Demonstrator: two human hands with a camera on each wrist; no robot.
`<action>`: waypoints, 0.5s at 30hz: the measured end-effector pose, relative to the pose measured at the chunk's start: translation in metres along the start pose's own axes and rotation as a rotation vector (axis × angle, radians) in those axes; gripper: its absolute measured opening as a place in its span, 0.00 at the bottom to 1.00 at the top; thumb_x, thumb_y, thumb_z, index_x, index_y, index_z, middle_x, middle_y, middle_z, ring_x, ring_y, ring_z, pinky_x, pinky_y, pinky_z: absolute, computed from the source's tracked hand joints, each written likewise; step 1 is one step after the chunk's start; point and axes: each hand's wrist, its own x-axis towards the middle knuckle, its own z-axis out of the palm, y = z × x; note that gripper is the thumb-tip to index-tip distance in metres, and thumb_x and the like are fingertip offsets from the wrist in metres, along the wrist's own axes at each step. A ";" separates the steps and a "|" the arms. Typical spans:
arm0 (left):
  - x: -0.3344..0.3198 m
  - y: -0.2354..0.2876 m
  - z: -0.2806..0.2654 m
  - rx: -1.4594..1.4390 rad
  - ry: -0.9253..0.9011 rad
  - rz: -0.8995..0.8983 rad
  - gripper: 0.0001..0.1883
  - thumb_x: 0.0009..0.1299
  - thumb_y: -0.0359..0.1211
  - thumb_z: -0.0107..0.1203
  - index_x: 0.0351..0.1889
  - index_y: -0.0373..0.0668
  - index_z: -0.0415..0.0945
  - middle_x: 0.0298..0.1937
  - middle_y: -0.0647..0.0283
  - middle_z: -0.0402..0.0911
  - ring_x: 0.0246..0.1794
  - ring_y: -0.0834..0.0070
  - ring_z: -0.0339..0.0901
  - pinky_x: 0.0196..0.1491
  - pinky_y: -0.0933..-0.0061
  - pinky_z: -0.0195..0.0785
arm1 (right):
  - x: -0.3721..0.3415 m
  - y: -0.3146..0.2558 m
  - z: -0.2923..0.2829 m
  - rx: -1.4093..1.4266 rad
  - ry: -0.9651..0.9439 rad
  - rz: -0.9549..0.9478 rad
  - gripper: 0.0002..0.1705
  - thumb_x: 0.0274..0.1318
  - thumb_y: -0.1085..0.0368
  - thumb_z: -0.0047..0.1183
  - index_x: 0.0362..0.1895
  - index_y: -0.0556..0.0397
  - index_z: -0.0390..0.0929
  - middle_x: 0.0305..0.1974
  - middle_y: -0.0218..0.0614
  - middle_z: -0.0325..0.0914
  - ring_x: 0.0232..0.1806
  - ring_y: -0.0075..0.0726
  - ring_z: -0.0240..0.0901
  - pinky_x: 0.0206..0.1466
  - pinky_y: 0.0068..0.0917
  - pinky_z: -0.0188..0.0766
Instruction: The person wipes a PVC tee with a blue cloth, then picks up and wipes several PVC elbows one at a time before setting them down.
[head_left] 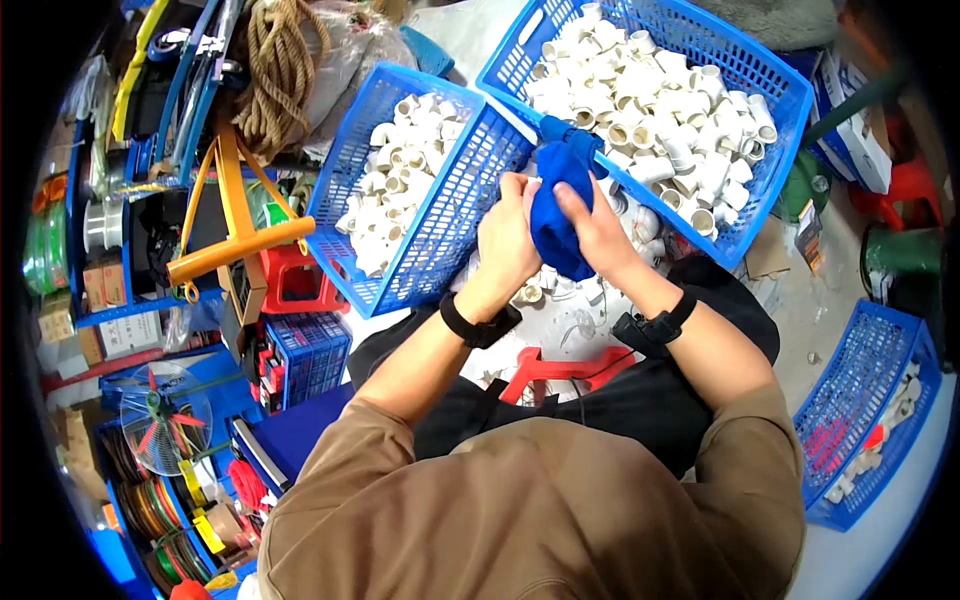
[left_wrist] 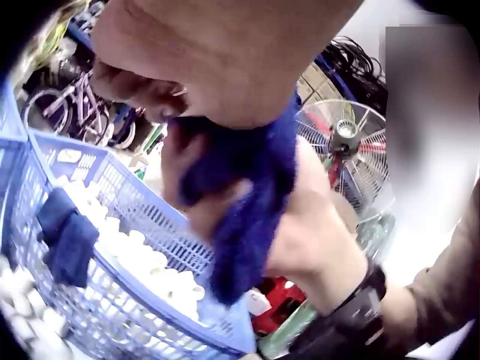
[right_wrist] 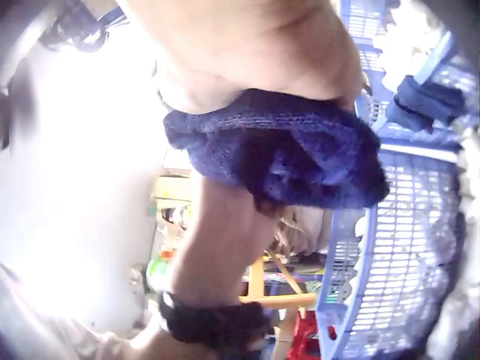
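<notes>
Knit cloth (head_left: 558,232) at upper centre of the head view is solid royal blue, reading navy-purple in both wrist views; second cloth (head_left: 574,142) just above it is a darker, duller blue. Plastic crates at top right (head_left: 765,70) and upper left of centre (head_left: 420,240) are mid-blue with a lattice pattern, pipe fittings (head_left: 655,168) in them plain white to off-white. Lower centre: plain brown shirt (head_left: 530,500), black trousers (head_left: 610,420), bright red stool (head_left: 532,372); upper left: tan rope (head_left: 268,85), orange-yellow handle (head_left: 240,250).
</notes>
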 end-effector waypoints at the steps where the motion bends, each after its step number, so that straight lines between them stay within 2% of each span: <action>1: -0.002 -0.005 0.005 0.006 -0.055 0.032 0.20 0.76 0.42 0.46 0.57 0.36 0.68 0.44 0.42 0.82 0.43 0.44 0.81 0.43 0.53 0.73 | -0.008 -0.023 -0.006 -0.207 -0.007 -0.040 0.40 0.65 0.40 0.53 0.64 0.62 0.66 0.54 0.57 0.78 0.54 0.56 0.78 0.58 0.40 0.72; 2: 0.003 -0.015 0.013 -0.223 -0.166 0.130 0.20 0.77 0.40 0.44 0.59 0.35 0.69 0.47 0.42 0.82 0.50 0.44 0.80 0.51 0.56 0.72 | -0.008 -0.020 -0.012 -0.349 0.011 -0.157 0.38 0.65 0.41 0.53 0.63 0.62 0.68 0.52 0.59 0.78 0.54 0.58 0.78 0.57 0.41 0.72; 3: 0.004 -0.027 0.016 -0.405 -0.406 -0.005 0.20 0.77 0.39 0.42 0.60 0.35 0.71 0.51 0.42 0.81 0.54 0.47 0.78 0.57 0.58 0.69 | -0.009 -0.017 -0.018 -0.493 0.022 -0.272 0.36 0.65 0.42 0.53 0.61 0.62 0.69 0.51 0.61 0.78 0.53 0.60 0.78 0.57 0.41 0.72; 5: 0.005 0.014 -0.003 -0.349 -0.327 0.020 0.20 0.77 0.38 0.42 0.58 0.34 0.73 0.51 0.43 0.81 0.52 0.48 0.79 0.56 0.58 0.70 | -0.011 -0.029 -0.028 -0.472 -0.028 -0.292 0.36 0.65 0.42 0.52 0.61 0.62 0.70 0.50 0.61 0.78 0.52 0.61 0.78 0.56 0.42 0.72; 6: 0.004 0.014 -0.004 -0.207 -0.264 0.166 0.19 0.79 0.39 0.38 0.53 0.34 0.75 0.46 0.46 0.82 0.47 0.51 0.81 0.53 0.60 0.71 | -0.011 -0.034 -0.032 -0.449 -0.079 -0.310 0.35 0.66 0.43 0.52 0.60 0.63 0.71 0.50 0.61 0.79 0.52 0.61 0.78 0.55 0.42 0.72; 7: 0.001 0.015 -0.003 -0.322 -0.255 -0.042 0.21 0.81 0.39 0.36 0.50 0.34 0.76 0.40 0.47 0.83 0.44 0.53 0.82 0.49 0.60 0.71 | -0.012 -0.036 -0.033 -0.447 -0.070 -0.310 0.35 0.66 0.43 0.52 0.60 0.63 0.71 0.50 0.61 0.79 0.52 0.61 0.78 0.55 0.42 0.72; 9: -0.003 0.016 -0.005 -0.178 -0.146 -0.005 0.18 0.80 0.38 0.42 0.52 0.34 0.75 0.35 0.51 0.83 0.39 0.64 0.81 0.42 0.64 0.71 | -0.008 -0.038 -0.034 -0.189 -0.041 -0.175 0.33 0.69 0.45 0.48 0.59 0.64 0.72 0.49 0.58 0.79 0.52 0.58 0.78 0.55 0.40 0.71; 10: -0.004 0.017 -0.005 -0.317 -0.146 0.001 0.16 0.78 0.37 0.47 0.54 0.35 0.74 0.34 0.54 0.81 0.36 0.69 0.80 0.39 0.67 0.70 | -0.007 -0.037 -0.036 -0.084 -0.070 -0.026 0.30 0.74 0.49 0.42 0.60 0.65 0.70 0.51 0.55 0.80 0.53 0.53 0.77 0.58 0.35 0.70; 11: -0.004 0.019 -0.005 -0.456 -0.145 0.007 0.16 0.76 0.36 0.51 0.56 0.35 0.73 0.33 0.57 0.80 0.34 0.74 0.78 0.36 0.70 0.70 | -0.003 -0.018 -0.030 -0.093 -0.010 -0.223 0.26 0.77 0.53 0.36 0.62 0.62 0.70 0.55 0.47 0.78 0.56 0.43 0.76 0.63 0.32 0.66; 12: -0.003 0.021 -0.008 -0.407 -0.099 0.098 0.25 0.72 0.33 0.59 0.64 0.37 0.66 0.32 0.62 0.77 0.32 0.81 0.74 0.34 0.77 0.67 | -0.006 -0.003 -0.038 0.213 -0.055 0.044 0.25 0.78 0.54 0.35 0.64 0.61 0.69 0.58 0.45 0.76 0.57 0.38 0.74 0.65 0.31 0.65; 13: -0.003 0.036 -0.007 -0.529 -0.016 0.050 0.30 0.72 0.32 0.60 0.68 0.37 0.59 0.33 0.63 0.76 0.34 0.80 0.75 0.38 0.79 0.69 | -0.010 -0.028 -0.037 0.516 -0.103 0.313 0.25 0.78 0.56 0.34 0.66 0.61 0.67 0.61 0.43 0.74 0.59 0.34 0.72 0.67 0.31 0.63; 14: 0.000 0.032 0.000 -0.658 0.063 -0.010 0.31 0.72 0.31 0.60 0.69 0.37 0.56 0.35 0.63 0.77 0.36 0.80 0.76 0.40 0.79 0.70 | -0.015 -0.025 -0.035 0.514 -0.104 0.309 0.25 0.78 0.56 0.34 0.66 0.61 0.67 0.61 0.43 0.74 0.59 0.34 0.72 0.67 0.31 0.63; 15: 0.005 0.027 0.006 -0.786 0.144 -0.072 0.32 0.72 0.31 0.60 0.69 0.36 0.54 0.37 0.63 0.78 0.38 0.80 0.76 0.42 0.80 0.71 | -0.018 -0.017 -0.033 0.393 -0.093 0.198 0.27 0.79 0.54 0.33 0.68 0.60 0.64 0.62 0.41 0.73 0.60 0.33 0.70 0.67 0.31 0.63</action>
